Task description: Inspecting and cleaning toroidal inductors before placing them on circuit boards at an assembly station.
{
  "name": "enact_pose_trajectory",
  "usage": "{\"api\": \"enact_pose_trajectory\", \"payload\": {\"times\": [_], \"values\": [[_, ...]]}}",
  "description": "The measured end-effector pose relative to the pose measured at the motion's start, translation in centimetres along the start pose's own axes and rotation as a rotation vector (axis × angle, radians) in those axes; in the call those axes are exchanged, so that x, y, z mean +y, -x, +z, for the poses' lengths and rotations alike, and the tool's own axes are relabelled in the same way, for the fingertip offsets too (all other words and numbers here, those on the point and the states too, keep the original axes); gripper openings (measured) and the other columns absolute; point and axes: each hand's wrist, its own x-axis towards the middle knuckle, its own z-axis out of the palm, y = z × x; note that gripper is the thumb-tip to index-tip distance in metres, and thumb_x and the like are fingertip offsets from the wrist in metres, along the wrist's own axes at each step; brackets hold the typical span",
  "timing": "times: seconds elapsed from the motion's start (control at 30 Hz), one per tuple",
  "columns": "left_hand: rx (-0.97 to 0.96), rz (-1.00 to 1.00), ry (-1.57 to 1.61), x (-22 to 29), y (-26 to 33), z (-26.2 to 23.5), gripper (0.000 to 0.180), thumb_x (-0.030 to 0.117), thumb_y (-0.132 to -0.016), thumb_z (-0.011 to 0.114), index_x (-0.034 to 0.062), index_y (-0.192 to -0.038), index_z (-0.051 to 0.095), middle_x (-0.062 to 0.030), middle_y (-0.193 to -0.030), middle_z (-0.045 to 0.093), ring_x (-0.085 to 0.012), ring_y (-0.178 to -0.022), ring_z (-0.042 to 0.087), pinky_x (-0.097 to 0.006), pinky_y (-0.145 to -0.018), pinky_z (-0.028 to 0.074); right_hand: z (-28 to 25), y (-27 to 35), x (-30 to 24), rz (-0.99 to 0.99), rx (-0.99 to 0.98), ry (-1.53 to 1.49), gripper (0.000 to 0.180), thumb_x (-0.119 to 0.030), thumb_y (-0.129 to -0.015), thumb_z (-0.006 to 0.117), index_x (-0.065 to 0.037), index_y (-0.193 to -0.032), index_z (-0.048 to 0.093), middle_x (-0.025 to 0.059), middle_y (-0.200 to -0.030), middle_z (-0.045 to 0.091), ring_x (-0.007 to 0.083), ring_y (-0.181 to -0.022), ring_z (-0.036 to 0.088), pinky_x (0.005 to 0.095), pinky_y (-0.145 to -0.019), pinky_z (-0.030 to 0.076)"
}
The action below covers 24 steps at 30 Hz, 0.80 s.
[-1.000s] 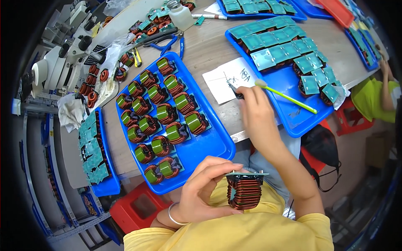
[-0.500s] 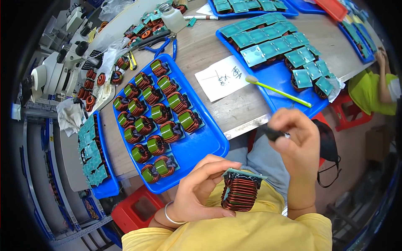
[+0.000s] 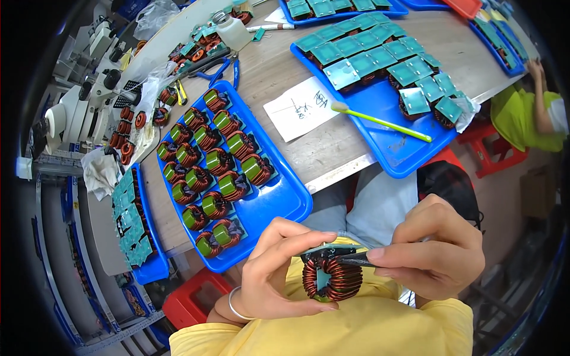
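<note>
In front of my chest, my left hand [image 3: 267, 276] grips a copper-wound toroidal coil [image 3: 345, 283] by its edges, thumb below and fingers on top. A small green circuit board [image 3: 314, 249] sits on the coil's upper side, and the open ring faces up toward me. My right hand [image 3: 442, 249] pinches a dark tapered tool [image 3: 354, 259], whose exact kind is mostly hidden by the fingers. The tool's tip meets the coil just under the board.
A blue tray [image 3: 270, 213] of green-taped coils stands left of centre. Another blue tray [image 3: 395, 157] holds board-topped coils, with a green-handled brush [image 3: 386, 123] across its rim. Nearby lie a paper sheet [image 3: 300, 113] and blue-handled pliers [image 3: 222, 71]. A co-worker's arm [image 3: 540, 101] shows far right.
My right hand has come down and brought the dark tool against the coil. My left hand has turned the coil so its ring opening shows. The whole view has shifted slightly.
</note>
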Motion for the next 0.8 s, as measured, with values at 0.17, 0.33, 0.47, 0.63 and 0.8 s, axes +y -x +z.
{"api": "enact_pose_trajectory", "payload": {"times": [0.17,0.33,0.47,0.63,0.8], "values": [[0.017,-0.001,-0.101,0.37,-0.01,0.34,0.071,0.014,-0.052,0.086,-0.0034,-0.114,0.057,-0.0087,-0.098,0.048,-0.0175,-0.089,0.048,-0.026,-0.077,0.040,-0.18,0.15,-0.05,-0.014,-0.047,0.051,0.027,-0.006,-0.059,0.077,-0.004,-0.084,0.069,0.0036,-0.072,0.056,0.0117,-0.057,0.048,0.0246,-0.051,0.030],[0.034,-0.015,-0.192,0.29,0.24,0.54,0.069,0.015,-0.051,0.086,-0.0008,-0.112,0.060,-0.0067,-0.093,0.046,-0.0171,-0.085,0.046,-0.025,-0.074,0.039,-0.19,0.29,-0.02,-0.021,-0.047,0.091,0.028,-0.005,-0.057,0.076,-0.004,-0.084,0.070,0.0032,-0.070,0.055,0.0114,-0.055,0.048,0.0249,-0.050,0.029],[0.040,-0.016,-0.251,0.33,0.20,0.63,0.068,0.016,-0.050,0.087,0.0008,-0.111,0.061,-0.0060,-0.092,0.044,-0.0170,-0.084,0.045,-0.025,-0.072,0.039,-0.28,0.29,-0.22,-0.001,-0.063,0.106,0.028,-0.005,-0.056,0.076,-0.004,-0.083,0.070,0.0035,-0.069,0.055,0.0115,-0.054,0.048,0.0246,-0.050,0.029],[0.030,-0.024,-0.246,0.27,0.20,0.61,0.068,0.016,-0.050,0.087,0.0011,-0.111,0.061,-0.0063,-0.094,0.042,-0.0172,-0.085,0.045,-0.024,-0.073,0.039,-0.27,0.23,-0.31,-0.012,-0.066,0.133,0.030,-0.004,-0.052,0.074,-0.004,-0.081,0.070,0.0035,-0.068,0.054,0.0121,-0.054,0.047,0.0241,-0.049,0.030],[0.020,-0.035,-0.243,0.23,0.25,0.59,0.069,0.016,-0.050,0.087,0.0012,-0.112,0.060,-0.0063,-0.094,0.041,-0.0173,-0.086,0.045,-0.024,-0.073,0.039,0.16,0.25,-0.15,-0.028,-0.037,0.130,0.031,-0.003,-0.049,0.073,-0.004,-0.080,0.070,0.0034,-0.067,0.053,0.0124,-0.053,0.046,0.0239,-0.047,0.030]]}}
